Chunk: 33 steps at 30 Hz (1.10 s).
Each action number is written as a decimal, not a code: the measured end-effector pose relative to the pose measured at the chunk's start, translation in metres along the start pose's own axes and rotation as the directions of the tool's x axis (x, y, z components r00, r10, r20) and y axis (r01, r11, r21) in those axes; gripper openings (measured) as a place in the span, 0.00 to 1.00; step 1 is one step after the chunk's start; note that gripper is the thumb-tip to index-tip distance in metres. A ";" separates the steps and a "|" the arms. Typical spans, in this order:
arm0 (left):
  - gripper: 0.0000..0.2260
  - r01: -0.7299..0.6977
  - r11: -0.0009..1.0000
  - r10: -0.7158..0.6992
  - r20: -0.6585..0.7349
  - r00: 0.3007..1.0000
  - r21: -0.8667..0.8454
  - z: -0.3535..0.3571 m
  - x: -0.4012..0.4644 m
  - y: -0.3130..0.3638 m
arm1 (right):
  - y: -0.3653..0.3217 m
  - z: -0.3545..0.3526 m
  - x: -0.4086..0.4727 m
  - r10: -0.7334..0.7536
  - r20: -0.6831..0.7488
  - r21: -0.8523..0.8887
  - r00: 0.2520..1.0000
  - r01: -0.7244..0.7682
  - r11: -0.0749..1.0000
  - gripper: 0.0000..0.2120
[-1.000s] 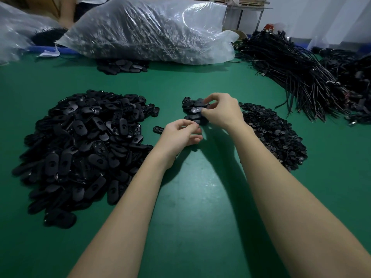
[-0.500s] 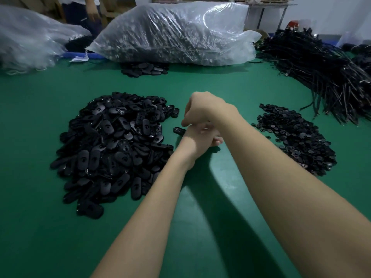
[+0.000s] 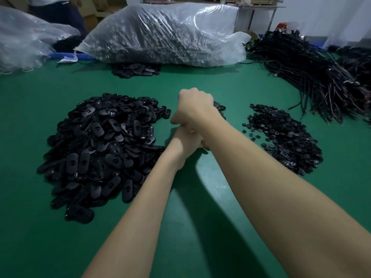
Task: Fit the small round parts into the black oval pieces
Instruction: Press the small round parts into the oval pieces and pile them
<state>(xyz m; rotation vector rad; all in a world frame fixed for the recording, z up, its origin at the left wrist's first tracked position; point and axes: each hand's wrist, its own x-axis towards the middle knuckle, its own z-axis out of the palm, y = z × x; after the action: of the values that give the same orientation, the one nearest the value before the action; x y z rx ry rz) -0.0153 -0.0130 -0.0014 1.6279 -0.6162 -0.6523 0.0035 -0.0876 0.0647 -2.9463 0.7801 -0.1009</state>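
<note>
Broadly, largest first: green table (image 3: 200,81), bearing a clear plastic sack (image 3: 164,35) of dark parts at the far edge and a bundle of black cables (image 3: 309,77) far right. Nearer, on the left, a big heap of black oval pieces (image 3: 100,149), long axes pointing every way. On the right, well apart from that heap, a smaller heap of small round parts (image 3: 285,141). Between the two heaps, a little cluster of oval pieces (image 3: 219,109), mostly hidden behind the right hand.

Right hand (image 3: 193,108) curled into a fist, crossed over and pressing down onto the left hand (image 3: 187,144), knuckles away from the camera. Left hand beneath it, fingers hidden; grip not readable. Probably an oval piece and a round part sandwiched between the two hands, though neither shows. Judged as the press-in step.

For the next piece: oval heap just left of the hands, nearer the left hand; round parts off to the right, nearer the right hand.
</note>
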 end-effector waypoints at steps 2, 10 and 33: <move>0.06 -0.007 0.999 0.009 0.032 0.999 -0.053 0.001 0.002 0.001 | 0.015 -0.008 -0.006 0.061 -0.085 0.073 0.995 -0.055 0.996 0.16; 0.04 0.044 0.986 -0.043 0.011 0.999 -0.164 -0.002 0.003 0.001 | 0.088 0.000 -0.063 0.205 -0.037 0.770 0.978 -0.103 0.630 0.05; 0.02 -0.029 0.996 0.029 -0.003 1.000 -0.089 0.005 0.002 -0.007 | 0.183 0.029 -0.115 0.393 -0.067 0.483 0.917 -0.315 0.817 0.05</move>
<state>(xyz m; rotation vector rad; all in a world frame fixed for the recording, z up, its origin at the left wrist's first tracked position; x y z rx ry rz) -0.0171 -0.0170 -0.0088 1.5340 -0.6002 -0.6484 -0.1828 -0.1866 0.0122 -2.3178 1.1335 -0.4413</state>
